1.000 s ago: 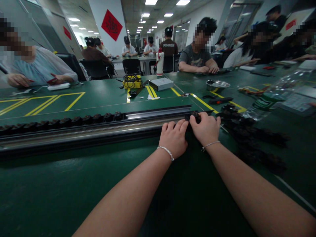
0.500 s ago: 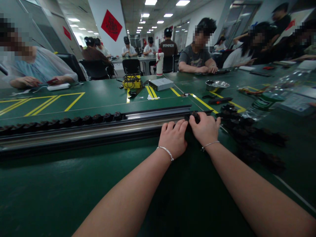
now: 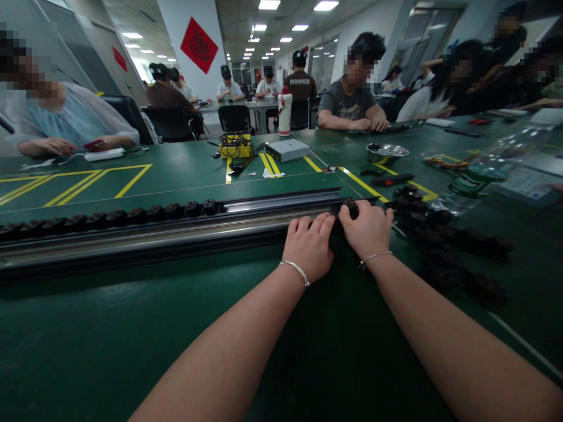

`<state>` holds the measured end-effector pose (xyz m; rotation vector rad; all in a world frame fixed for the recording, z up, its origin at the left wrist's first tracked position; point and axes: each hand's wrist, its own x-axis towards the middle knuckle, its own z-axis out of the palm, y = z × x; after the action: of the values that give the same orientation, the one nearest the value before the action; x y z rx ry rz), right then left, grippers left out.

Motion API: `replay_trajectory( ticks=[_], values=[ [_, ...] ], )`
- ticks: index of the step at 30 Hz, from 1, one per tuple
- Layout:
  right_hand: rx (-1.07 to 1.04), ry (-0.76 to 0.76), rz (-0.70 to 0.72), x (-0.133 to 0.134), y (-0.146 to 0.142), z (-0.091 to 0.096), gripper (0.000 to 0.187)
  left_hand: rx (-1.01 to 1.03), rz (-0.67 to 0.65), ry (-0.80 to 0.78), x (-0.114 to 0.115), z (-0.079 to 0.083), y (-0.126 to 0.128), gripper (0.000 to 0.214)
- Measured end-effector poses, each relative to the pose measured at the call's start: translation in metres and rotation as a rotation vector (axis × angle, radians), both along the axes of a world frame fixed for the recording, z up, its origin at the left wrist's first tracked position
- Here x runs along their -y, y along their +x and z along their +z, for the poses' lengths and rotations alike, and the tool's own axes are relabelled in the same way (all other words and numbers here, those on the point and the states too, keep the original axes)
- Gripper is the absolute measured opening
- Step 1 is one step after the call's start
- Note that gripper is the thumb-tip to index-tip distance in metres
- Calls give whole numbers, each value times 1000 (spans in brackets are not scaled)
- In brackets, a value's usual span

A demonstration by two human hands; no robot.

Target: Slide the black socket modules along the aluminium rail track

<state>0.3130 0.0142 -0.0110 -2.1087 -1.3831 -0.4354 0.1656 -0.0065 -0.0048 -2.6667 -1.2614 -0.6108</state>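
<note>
A long black and silver metal rail point(image 3: 176, 231) lies across the green table point(image 3: 132, 328). A row of several small black parts point(image 3: 114, 217) sits in its upper groove on the left. My left hand point(image 3: 310, 246) rests on the rail near its right end, fingers curled over the edge. Right beside it, my right hand point(image 3: 367, 228) is closed on a small black part point(image 3: 350, 206) at the rail's right end. Both wrists wear thin bracelets.
A pile of loose black parts point(image 3: 440, 240) lies to the right of my hands. Farther off stand a metal bowl point(image 3: 387, 152), a white box point(image 3: 288, 149), a yellow case point(image 3: 235, 145) and a plastic bottle point(image 3: 479, 170). Other people sit around the tables.
Almost nothing has moved. My right hand has shifted very slightly at the rail's end; my left hand stays put.
</note>
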Motion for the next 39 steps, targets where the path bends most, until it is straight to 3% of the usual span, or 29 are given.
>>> replay_trajectory(
  ticks=[20, 39],
  values=[
    [-42, 17, 44, -1, 4, -1, 41, 47, -6, 7, 0, -2, 0, 56],
    [-63, -23, -19, -3, 5, -1, 41, 50, -13, 21, -1, -4, 0, 54]
  ],
)
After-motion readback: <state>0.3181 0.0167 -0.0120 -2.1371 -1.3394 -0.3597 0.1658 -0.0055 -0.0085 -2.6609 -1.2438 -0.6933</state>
